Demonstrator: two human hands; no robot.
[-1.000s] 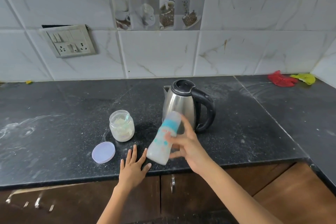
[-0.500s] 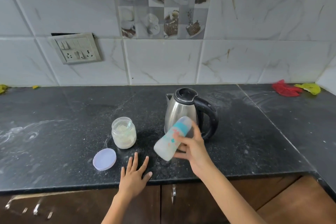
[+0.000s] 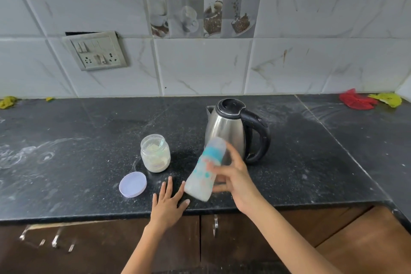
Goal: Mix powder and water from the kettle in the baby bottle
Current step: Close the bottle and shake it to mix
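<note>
Now mid-shake. Right hand (image 3: 233, 181) grips the baby bottle (image 3: 205, 171) around its middle, fingers (image 3: 232, 151) wrapped round the far side, thumb low near the base. Bottle held off the desk (image 3: 66, 162), tilted, teal collar and cap end leaning up toward the kettle (image 3: 231, 131), base toward the desk's front edge. Bottle and fingers both motion-blurred.

Change over the last second: the tilt has swung. A second ago the bottle leaned as it does now, half a second ago it lay flatter with its base kicked out to the left, and now it is steeper again. Reads as a back-and-forth shaking stroke, not a carry. Position hardly shifted; it has stayed in front of the kettle.

Left hand (image 3: 169, 202) has stayed put: flat on the desk near the front edge, fingers spread and straight, holding nothing, just beside the bottle's base.

Contents look pale and cloudy through the wall, so judged: powder and water already in, cap on, mixing under way. Cannot tell whether clumps remain.

Powder jar (image 3: 155, 153) stands open, some powder left inside; its lilac lid (image 3: 133, 184) lies flat beside it. Kettle lid down, handle to the right.
</note>
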